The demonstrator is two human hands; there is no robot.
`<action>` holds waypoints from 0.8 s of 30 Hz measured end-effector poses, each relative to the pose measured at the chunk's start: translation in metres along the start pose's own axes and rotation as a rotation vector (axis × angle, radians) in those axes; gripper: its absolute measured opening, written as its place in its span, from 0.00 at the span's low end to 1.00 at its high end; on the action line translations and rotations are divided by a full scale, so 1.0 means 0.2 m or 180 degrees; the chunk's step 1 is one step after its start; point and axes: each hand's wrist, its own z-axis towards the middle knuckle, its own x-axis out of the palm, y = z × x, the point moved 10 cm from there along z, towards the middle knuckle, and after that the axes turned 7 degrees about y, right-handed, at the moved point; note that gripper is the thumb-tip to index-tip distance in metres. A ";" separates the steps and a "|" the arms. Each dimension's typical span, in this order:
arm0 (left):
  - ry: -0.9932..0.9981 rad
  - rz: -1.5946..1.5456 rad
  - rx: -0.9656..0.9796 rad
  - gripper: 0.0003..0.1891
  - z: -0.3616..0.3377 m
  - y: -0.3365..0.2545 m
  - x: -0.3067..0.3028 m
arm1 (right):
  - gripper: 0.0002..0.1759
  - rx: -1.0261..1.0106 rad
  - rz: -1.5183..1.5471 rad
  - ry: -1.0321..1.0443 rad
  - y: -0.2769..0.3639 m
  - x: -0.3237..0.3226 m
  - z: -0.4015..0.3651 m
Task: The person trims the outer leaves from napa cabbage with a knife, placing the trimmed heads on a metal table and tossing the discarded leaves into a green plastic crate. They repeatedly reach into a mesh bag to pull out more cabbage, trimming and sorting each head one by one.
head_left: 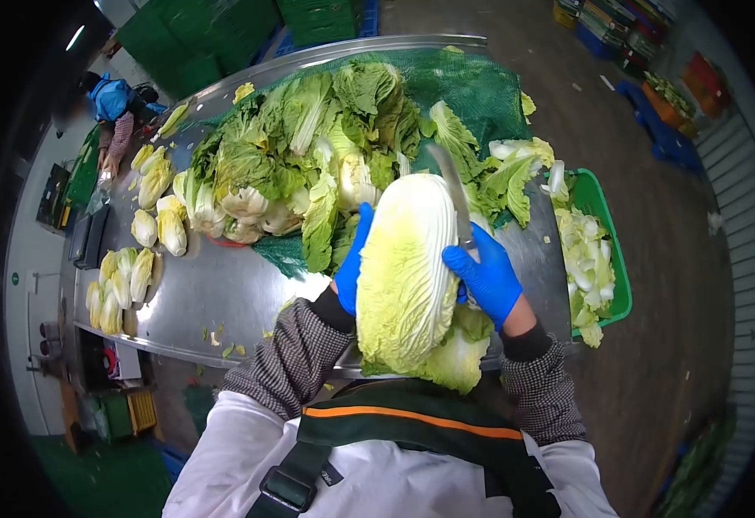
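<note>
Left hand (362,259), gloved, flat on near side of big napa cabbage (408,272), fingers mostly hidden; right hand (488,274) clamped on knife (453,190), handle partly covered. Cabbage upright above table (222,298), pale yellow-green, white ribs. Apron tag illegible.

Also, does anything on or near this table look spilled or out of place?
Slightly: small leaf scraps lie scattered on the metal table, and a pale leaf hangs over the near rim of the green crate, as if overfilled.
</note>
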 end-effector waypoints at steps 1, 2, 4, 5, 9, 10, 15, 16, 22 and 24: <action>-0.0144 0.0263 -0.0064 0.37 -0.01 -0.01 -0.03 | 0.32 -0.0200 0.0064 -0.0122 0.02 -0.01 0.00; -0.0300 0.0523 -0.0122 0.37 -0.04 -0.04 -0.09 | 0.30 -0.0095 0.0065 -0.0042 0.01 0.00 0.00; -0.0631 0.1060 -0.0272 0.35 -0.10 -0.07 -0.19 | 0.27 0.0115 0.0105 0.0102 -0.02 0.01 -0.02; -0.0893 0.0932 -0.0385 0.36 -0.15 -0.02 -0.26 | 0.24 0.0159 0.0279 0.0255 -0.02 0.06 -0.02; -0.0381 0.0090 -0.0335 0.40 -0.16 0.05 -0.21 | 0.24 -0.0002 -0.0157 -0.0068 -0.02 0.05 0.00; -0.0454 0.0257 -0.0316 0.40 -0.16 0.04 -0.23 | 0.25 0.0048 -0.0288 -0.0024 -0.04 0.05 0.00; -0.0955 0.1398 -0.0001 0.33 -0.19 -0.04 -0.33 | 0.32 -0.0379 -0.1049 -0.0158 0.02 0.08 -0.01; -0.0915 0.1745 0.0168 0.32 -0.17 -0.07 -0.30 | 0.31 -0.0358 -0.1082 -0.0135 0.01 0.08 -0.01; -0.1043 0.2916 0.0280 0.29 -0.16 -0.13 -0.29 | 0.27 -0.0164 -0.1324 -0.0297 -0.01 0.07 -0.01; -0.1081 0.2502 -0.0076 0.29 -0.17 -0.08 -0.31 | 0.26 -0.0028 -0.1356 -0.0178 -0.03 0.04 0.00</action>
